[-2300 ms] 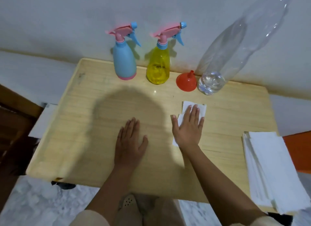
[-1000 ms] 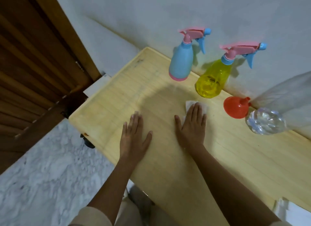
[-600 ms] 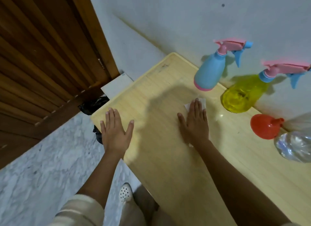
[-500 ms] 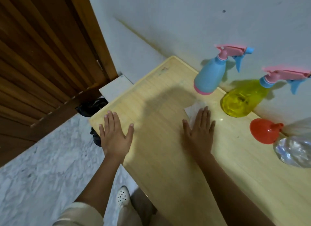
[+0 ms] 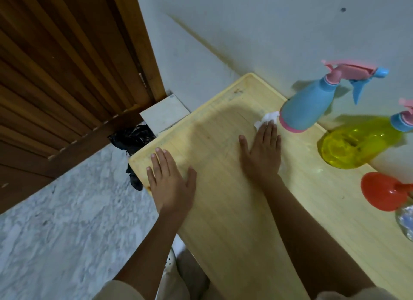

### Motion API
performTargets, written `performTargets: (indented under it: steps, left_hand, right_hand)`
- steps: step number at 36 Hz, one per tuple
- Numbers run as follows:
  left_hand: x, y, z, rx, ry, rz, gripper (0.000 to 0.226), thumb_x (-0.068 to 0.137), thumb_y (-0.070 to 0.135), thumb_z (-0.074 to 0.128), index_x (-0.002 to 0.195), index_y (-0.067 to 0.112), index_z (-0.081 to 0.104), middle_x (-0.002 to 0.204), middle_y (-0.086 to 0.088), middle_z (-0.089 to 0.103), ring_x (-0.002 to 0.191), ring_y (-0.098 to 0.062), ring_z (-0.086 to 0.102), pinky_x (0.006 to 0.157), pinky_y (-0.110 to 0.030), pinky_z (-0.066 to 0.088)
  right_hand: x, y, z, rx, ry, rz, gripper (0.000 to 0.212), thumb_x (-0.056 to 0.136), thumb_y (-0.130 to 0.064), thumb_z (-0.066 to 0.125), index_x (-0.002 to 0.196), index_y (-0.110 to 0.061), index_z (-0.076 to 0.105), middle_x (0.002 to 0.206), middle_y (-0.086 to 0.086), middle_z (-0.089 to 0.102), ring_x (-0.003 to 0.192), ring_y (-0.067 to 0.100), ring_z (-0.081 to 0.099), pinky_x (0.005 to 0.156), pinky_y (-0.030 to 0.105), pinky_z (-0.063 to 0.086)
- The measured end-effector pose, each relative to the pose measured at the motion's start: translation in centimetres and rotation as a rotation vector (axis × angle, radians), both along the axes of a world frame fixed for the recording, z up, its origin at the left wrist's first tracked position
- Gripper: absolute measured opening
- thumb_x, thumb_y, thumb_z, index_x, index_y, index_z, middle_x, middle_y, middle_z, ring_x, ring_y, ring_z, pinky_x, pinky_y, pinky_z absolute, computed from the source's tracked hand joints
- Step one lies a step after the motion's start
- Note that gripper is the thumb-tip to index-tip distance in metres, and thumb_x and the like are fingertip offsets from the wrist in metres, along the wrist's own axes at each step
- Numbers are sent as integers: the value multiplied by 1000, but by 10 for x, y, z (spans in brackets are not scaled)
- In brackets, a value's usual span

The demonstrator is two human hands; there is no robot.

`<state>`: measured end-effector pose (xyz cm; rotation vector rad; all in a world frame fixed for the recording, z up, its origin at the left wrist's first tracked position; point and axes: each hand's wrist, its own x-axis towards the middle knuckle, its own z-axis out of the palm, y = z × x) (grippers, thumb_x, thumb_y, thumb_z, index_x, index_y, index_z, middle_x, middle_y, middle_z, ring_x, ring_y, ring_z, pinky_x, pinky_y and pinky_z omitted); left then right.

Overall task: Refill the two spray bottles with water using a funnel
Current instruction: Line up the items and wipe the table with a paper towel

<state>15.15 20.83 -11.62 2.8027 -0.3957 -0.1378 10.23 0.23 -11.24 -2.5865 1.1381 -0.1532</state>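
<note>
Pressing a soft white tissue (image 5: 268, 118) flat under our right hand (image 5: 261, 156), fingers (image 5: 267, 134) straight, we rest the left hand (image 5: 172, 181) open on the table (image 5: 234, 228). The blue spray bottle (image 5: 306, 112) stands just beyond the right fingertips, with the yellow spray bottle (image 5: 355, 145) and funnel (image 5: 380, 191) further right. Both bottles look like light, smooth plastic, and we judge the narrow neck to be the surest hold.

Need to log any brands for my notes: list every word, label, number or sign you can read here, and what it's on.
None can be read.
The blue spray bottle, yellow spray bottle and red funnel show plain plastic, with no label facing the camera.
The white tissue, table and wooden door bear no print.
</note>
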Motion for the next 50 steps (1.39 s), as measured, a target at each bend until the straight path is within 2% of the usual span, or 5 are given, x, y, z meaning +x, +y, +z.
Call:
performTargets:
  steps: [22, 28, 33, 44, 50]
  left_hand:
    - [11, 4, -6, 51, -70, -99, 85, 87, 60, 13, 149, 2, 14, 159, -13, 9, 147, -25, 2, 117, -39, -2]
    - [9, 6, -6, 30, -101, -111, 81, 90, 57, 22, 146, -1, 25, 156, -17, 21, 146, -29, 15, 117, -41, 6]
    - [9, 7, -10, 22, -123, -121, 78, 91, 54, 30, 143, -4, 31, 153, -19, 28, 143, -31, 23, 117, -42, 13]
    - [11, 10, -9, 9, -96, -122, 87, 86, 63, 15, 149, 2, 16, 158, -13, 12, 147, -24, 5, 118, -36, -1]
    - [12, 14, -6, 4, -55, -143, 80, 95, 58, 31, 150, 5, 7, 160, -9, 1, 148, -21, -5, 116, -32, -7]
  right_hand:
    - [46, 0, 3, -25, 92, 532, 69, 99, -47, 21, 149, -5, -3, 160, 9, -5, 147, 16, -8, 116, 29, -8]
    - [39, 10, 2, -14, 96, 629, 88, 83, -62, 0, 149, -5, -1, 159, 10, -3, 147, 18, -6, 116, 30, -6]
    - [34, 17, 0, -37, 102, 677, 90, 80, -63, -1, 149, -5, 0, 159, 12, -3, 147, 18, -5, 114, 28, -8]
    - [21, 33, -4, -52, 77, 730, 88, 84, -64, 8, 150, -7, 1, 160, 10, -1, 147, 17, -4, 115, 26, -8]
    - [13, 41, -2, -50, 67, 763, 86, 84, -61, 6, 150, -6, 2, 159, 11, 1, 147, 18, -2, 116, 28, -4]
